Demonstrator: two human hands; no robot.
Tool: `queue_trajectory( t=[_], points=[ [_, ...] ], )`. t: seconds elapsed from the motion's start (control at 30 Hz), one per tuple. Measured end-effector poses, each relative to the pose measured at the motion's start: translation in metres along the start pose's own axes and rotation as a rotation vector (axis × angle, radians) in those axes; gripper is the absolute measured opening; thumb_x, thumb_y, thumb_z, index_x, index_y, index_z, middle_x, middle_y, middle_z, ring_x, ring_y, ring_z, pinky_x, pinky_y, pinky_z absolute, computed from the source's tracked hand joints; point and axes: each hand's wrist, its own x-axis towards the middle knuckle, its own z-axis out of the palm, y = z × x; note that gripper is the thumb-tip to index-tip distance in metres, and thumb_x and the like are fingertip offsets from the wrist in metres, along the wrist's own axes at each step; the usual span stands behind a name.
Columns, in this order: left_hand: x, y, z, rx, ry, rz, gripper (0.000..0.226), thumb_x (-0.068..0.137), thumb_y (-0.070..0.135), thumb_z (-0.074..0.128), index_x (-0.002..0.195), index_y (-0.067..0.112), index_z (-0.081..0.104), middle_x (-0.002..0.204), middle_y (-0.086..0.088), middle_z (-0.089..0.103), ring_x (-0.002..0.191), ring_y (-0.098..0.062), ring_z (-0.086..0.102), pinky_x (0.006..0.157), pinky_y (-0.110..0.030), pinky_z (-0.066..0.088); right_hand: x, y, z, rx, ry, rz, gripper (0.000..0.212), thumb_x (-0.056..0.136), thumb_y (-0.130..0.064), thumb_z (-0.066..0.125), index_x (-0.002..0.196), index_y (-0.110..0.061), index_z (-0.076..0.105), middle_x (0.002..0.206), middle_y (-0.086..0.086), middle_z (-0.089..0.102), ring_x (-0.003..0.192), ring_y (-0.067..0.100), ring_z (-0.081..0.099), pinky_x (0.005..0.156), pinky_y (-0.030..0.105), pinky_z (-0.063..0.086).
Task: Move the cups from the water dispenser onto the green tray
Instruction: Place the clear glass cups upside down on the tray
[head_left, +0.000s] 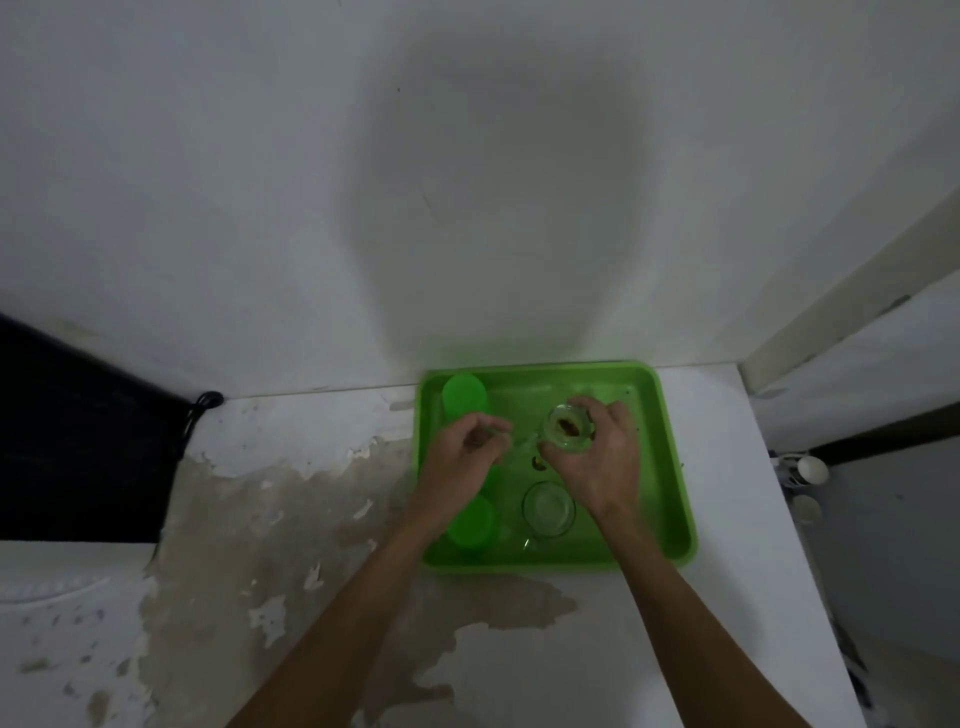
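Note:
A green tray (670, 457) sits on a white counter against the wall. My right hand (597, 457) grips a clear glass cup (567, 427) with brown residue inside, held over the tray's middle. My left hand (462, 457) hovers over the tray's left part with curled fingers around what looks like a clear glass, too blurred to be sure. Another clear glass cup (548, 509) stands at the tray's front. One green plastic cup (464, 397) stands at the back left corner, a second green plastic cup (471, 522) at the front left.
The counter (311, 519) has peeling, stained paint left of and in front of the tray. A black cable (200, 410) hangs at the wall's foot. A dark panel (78, 431) fills the left. White round items (810, 470) lie beyond the counter's right edge.

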Motion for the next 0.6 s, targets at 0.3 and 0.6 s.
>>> queue_trajectory(
  t=[0.3,0.6],
  points=[
    [0.011,-0.009,-0.003,-0.043,0.043,-0.033,0.013,0.090,0.020,0.064,0.095,0.031,0.070,0.080,0.005,0.068,0.075,-0.006,0.065,0.068,-0.024,0.051,0.007,0.008,0.024,-0.072,-0.102,0.053,0.068,0.056,-0.028,0.093,0.116,-0.018,0.064,0.105,0.008,0.056,0.093,0.029,0.058,0.081,0.045,0.056],
    [0.010,-0.013,-0.003,-0.057,0.033,-0.036,0.014,0.091,0.017,0.063,0.098,0.027,0.069,0.082,0.000,0.067,0.078,-0.013,0.065,0.070,-0.027,0.053,0.000,0.003,0.031,-0.147,-0.155,0.073,0.070,0.055,-0.034,0.093,0.114,-0.021,0.058,0.108,0.008,0.054,0.090,0.028,0.060,0.077,0.044,0.059]
  ],
)
